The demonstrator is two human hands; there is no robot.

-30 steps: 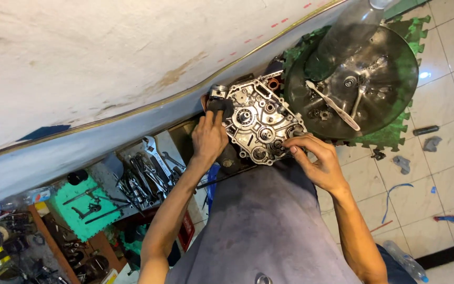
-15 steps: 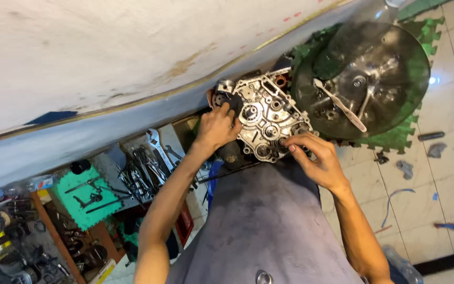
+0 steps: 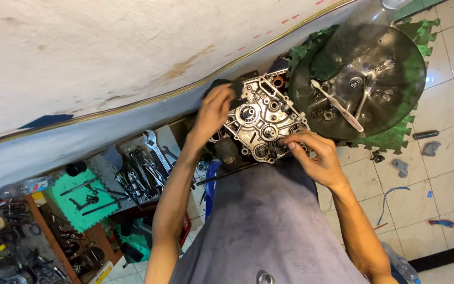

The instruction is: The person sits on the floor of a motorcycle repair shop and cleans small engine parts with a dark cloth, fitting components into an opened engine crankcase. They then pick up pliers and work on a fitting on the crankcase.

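Our grip on the engine case [image 3: 262,124] is split between two hands. The left hand [image 3: 214,111] lies curled over the case's far upper corner, where a dark cloth or pad [image 3: 226,85] sits under the fingers, though we cannot tell whether it is held or only touched. The right hand [image 3: 312,156] has its fingertips [image 3: 288,142] pressed together on something small at the case's lower edge; the piece itself is hidden, so we cannot say what it is.

The case sits at the front of our lap [image 3: 269,210], above the tiled floor [image 3: 447,173], just beside a round metal tray [image 3: 361,79] that lies on a green foam mat [image 3: 395,138].

In our judgement the main risk is a dropped small part. If the pinch slips, the piece could fall between our knees or roll across the tiles, where other scraps already lie. The case also looks loosely supported: pressure from the right hand could tip it off our lap if the left hand eases. The tray, with a long tool [image 3: 337,105] lying across it, is close enough for an elbow or the case itself to knock it. Oily metal would make each slip more likely.
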